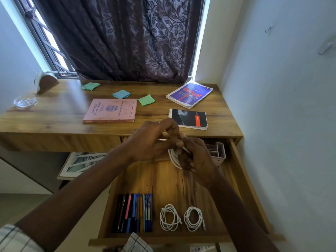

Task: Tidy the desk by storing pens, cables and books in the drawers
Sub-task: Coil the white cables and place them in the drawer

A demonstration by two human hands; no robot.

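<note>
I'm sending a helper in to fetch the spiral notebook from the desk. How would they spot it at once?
Start at the wooden desk under the curtained window and go to its right end. Two books lie there: the spiral notebook is the nearer one, close to the front edge above the open drawer. Its cover is black with a small red label, and wire binding runs along its left side, unlike the blue-purple book behind it.

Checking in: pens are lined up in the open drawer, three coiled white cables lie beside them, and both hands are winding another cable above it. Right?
Not quite. The head view shows two coiled white cables beside the pens in the open drawer, not three. The left hand and right hand are winding another white cable above it.
</note>
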